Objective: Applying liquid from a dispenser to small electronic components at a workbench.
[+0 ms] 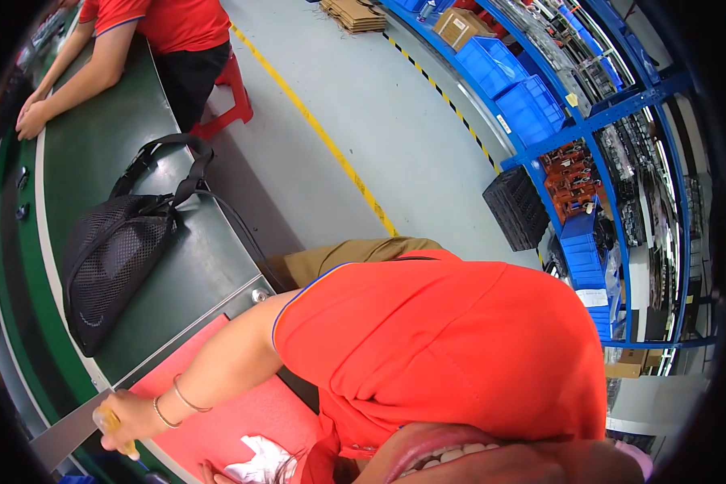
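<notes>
My right hand [129, 419] is closed around the translucent yellow handle of a screwdriver [106, 417], whose thin shaft points toward the lower edge. Two bracelets circle that wrist. Under my forearm lies a pink mat [242, 411] on the bench. Only a few fingers of my left hand [212, 476] show at the lower edge, next to a crumpled white piece [260, 460] that looks like cloth or film. Whether these fingers hold anything is cut off from view. A flat grey metal strip [64, 431] runs beneath the screwdriver hand.
A black mesh bag [121, 258] with straps lies on the dark green bench [210, 250]. Beyond it runs a green conveyor belt [24, 306] with small dark parts. A co-worker in red [177, 24] leans there by a red stool [232, 97]. Blue shelving [573, 129] holds bins.
</notes>
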A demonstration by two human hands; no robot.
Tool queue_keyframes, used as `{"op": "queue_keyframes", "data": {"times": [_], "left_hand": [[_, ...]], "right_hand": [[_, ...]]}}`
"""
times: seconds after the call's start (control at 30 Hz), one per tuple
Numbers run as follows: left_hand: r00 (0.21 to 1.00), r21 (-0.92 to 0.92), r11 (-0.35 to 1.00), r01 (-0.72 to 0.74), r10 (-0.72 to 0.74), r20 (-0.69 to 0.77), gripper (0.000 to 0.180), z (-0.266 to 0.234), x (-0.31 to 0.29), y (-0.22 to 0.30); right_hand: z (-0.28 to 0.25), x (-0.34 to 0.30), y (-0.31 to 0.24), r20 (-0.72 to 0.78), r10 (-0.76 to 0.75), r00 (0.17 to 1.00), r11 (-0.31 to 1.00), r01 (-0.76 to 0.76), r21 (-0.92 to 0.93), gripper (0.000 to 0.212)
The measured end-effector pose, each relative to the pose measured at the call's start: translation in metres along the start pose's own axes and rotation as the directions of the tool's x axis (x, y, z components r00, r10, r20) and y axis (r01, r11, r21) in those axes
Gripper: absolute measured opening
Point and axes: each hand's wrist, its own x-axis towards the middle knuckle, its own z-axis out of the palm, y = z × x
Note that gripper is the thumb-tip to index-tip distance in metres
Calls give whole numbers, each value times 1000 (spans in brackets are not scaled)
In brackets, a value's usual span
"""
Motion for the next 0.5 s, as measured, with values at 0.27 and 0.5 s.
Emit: {"op": "queue_keyframes", "data": {"times": [0.27,0.5], "left_hand": [[614,165,597,785,-715,-334,31,26,13,55],[542,113,544,831,-748,-383,30,33,22,60]], "right_hand": [[1,4,6,64,-60,996,993,66,-99,24],[12,-11,17,255,57,965,985,-13,-169,24]]}}
